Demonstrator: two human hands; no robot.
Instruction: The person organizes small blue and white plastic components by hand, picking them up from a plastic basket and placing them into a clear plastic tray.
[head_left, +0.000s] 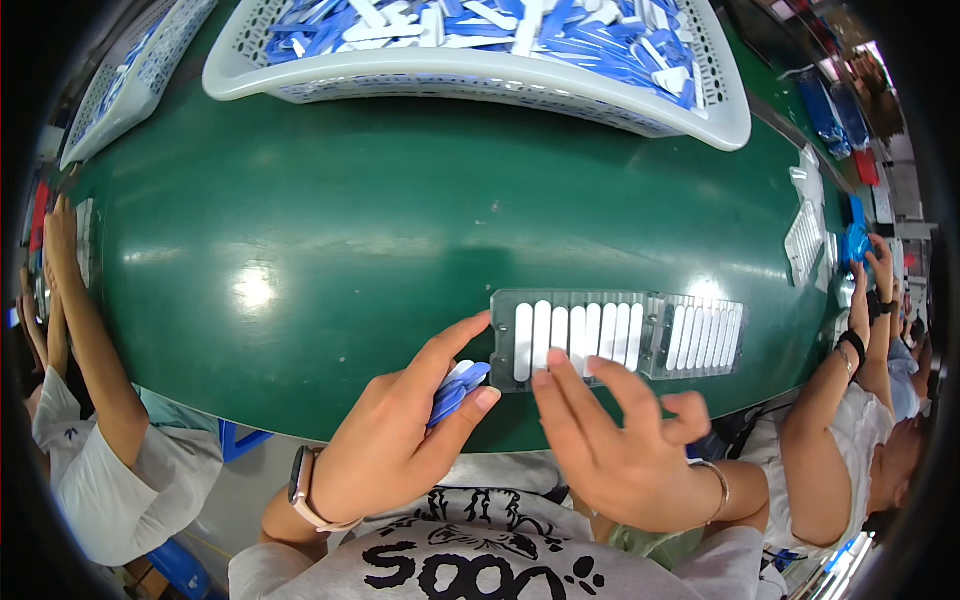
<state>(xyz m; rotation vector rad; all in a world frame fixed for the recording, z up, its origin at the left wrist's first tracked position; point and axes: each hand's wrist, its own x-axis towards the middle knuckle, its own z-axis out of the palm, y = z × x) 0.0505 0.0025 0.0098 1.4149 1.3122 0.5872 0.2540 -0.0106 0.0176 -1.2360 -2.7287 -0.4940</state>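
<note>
Left hand (400,435) pinches flat blue and white sticks (456,390) — smooth plastic. Right hand (610,435), fingers spread, lies on the clear tray (618,335) of rounded white strips — on a shiny green table (400,220).

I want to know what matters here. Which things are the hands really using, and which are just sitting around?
In use:
- left hand gripping blue and white strips
- right hand with fingertips on the clear tray of white strips
- second clear tray right beside it

Just sitting around:
- big white basket of strips, far across the green table
- smaller basket, far left
</note>
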